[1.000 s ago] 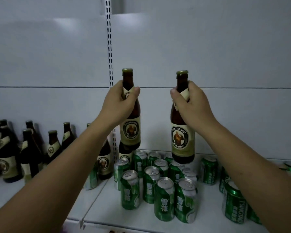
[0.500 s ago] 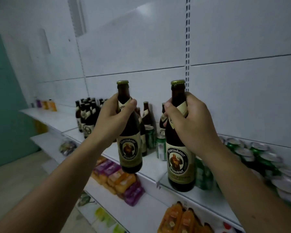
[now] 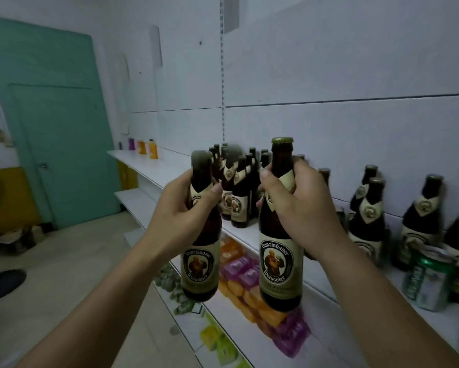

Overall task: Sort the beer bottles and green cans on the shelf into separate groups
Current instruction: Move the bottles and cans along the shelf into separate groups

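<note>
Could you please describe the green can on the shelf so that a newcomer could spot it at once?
Follow the white shelf to the right, past the bottle gripped in the right hand. Near the front edge, among standing brown bottles, is the green can. Unlike its neighbours, it is short, green and silver with a metal top, while they are tall with cream labels.

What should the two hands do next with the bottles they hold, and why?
Probably carry both forward and set them down beside the bottle group on the shelf. The left hand grips the left bottle at its neck, the right hand grips the right bottle; both hang in the air, and that group stands just beyond them.
</note>
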`<state>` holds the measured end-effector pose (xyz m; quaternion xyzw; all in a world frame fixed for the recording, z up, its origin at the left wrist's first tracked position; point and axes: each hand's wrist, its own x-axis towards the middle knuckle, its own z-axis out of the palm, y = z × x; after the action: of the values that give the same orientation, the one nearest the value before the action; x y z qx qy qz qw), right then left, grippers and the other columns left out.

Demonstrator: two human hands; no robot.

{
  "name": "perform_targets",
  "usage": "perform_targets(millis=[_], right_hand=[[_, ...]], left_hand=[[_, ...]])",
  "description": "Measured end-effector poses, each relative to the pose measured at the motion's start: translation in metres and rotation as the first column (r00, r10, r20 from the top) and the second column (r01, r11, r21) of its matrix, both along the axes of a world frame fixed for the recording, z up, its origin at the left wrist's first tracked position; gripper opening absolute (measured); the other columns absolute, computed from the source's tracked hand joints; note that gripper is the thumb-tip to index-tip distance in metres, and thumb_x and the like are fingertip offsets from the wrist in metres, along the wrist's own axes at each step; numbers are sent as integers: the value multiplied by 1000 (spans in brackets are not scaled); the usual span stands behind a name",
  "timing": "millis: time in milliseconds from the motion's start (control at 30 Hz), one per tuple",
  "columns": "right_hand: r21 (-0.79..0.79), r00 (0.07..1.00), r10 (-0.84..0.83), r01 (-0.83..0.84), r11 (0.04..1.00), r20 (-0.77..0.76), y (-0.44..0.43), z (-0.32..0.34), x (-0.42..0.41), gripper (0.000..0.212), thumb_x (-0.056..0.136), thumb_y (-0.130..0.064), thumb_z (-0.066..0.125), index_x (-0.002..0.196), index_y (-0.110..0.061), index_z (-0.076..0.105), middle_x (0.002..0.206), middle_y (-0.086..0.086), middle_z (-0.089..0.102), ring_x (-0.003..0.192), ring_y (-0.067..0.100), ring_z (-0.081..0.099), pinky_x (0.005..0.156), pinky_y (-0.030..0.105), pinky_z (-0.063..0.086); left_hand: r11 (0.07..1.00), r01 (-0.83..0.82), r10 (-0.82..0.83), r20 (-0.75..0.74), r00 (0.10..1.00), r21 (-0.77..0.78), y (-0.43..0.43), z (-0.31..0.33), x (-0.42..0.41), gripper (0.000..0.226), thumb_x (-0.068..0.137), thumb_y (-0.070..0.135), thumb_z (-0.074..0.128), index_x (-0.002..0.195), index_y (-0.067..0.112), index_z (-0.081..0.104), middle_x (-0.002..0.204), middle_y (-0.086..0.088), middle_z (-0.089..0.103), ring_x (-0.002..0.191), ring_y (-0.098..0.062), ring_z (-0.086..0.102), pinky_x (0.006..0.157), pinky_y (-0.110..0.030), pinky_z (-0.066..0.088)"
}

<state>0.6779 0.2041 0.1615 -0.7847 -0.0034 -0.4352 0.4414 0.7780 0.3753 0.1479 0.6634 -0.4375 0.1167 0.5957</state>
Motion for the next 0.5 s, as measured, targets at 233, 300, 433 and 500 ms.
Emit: perform_targets(millis=[233,300,433,500], right_hand=[[105,996,88,-89,990,13,39,-21,111,8,100,-27,62,99,-19,64,81,-1,74,69,7,71,58,18,55],[125,996,88,-89,988,12,39,-28,137,5,100,-27,61,99,-23,63,82,5,74,70,13,73,63,29,60],[139,997,71,-71,988,8,29,-42,183,3,100,-28,61,97,-29,63,82,5,72,73,19,72,69,45,61],[155,999,52,-54,986,16,19,-51,204,3,100,-28,61,98,-29,63,84,2,72,75,19,73,71,45,62]], left_hand=[[1000,-24,24,-16,1000,10,31,-13,103,12,101,23,59,99,11,60,84,-10,69,78,-25,73,73,-40,61],[1000,-29,29,-41,999,-1,31,-19,130,15,101,23,59,98,9,60,84,-12,68,78,-25,73,73,-41,60],[999,-36,35,-76,996,-9,20,-32,181,14,101,23,58,97,9,60,84,-10,69,79,-24,73,73,-36,58],[1000,-28,27,-91,995,-9,10,-39,206,14,101,24,59,98,11,61,84,-8,69,80,-23,73,74,-39,59]])
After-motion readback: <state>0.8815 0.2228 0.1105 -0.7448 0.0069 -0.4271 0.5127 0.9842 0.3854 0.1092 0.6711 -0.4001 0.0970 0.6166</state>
